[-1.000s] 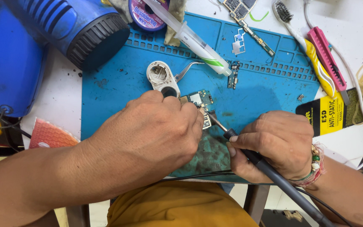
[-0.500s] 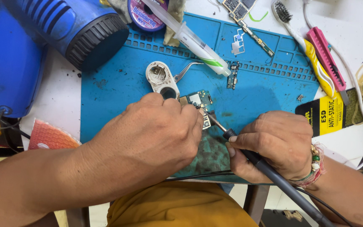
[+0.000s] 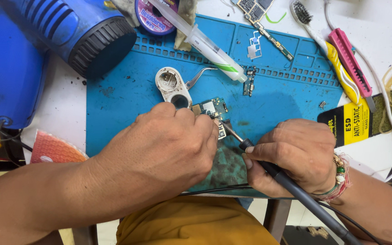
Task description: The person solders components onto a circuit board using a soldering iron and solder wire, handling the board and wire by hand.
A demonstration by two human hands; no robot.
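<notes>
Your right hand [image 3: 296, 156] is closed around a soldering iron [image 3: 291, 186], gripped like a pen, and its metal tip points up and to the left, to the lower edge of a small circuit board [image 3: 214, 110]. The tip looks to be touching the board there, just beside your left fingertips. Your left hand [image 3: 164, 147] is curled, palm down, with the fingers pressed on the near side of the board; the hand covers that side, so you cannot see if it pinches the board or only holds it down. The board lies on a blue mat [image 3: 128, 95], near the middle of it. Below both hands a dark green pad [image 3: 227, 168] lies on the mat.

Just beyond the left hand a white round casing [image 3: 172, 86] rests on the mat, and bent tweezers [image 3: 199, 76] lie beside it. Further back is a syringe [image 3: 200, 41], lying diagonal, with a small board piece [image 3: 249, 80] near its end. At the far left a blue heat gun [image 3: 64, 27] lies on the tabletop [image 3: 64, 113]. On the right side are a toothbrush [image 3: 327, 50] and a pink cutter [image 3: 351, 66].
</notes>
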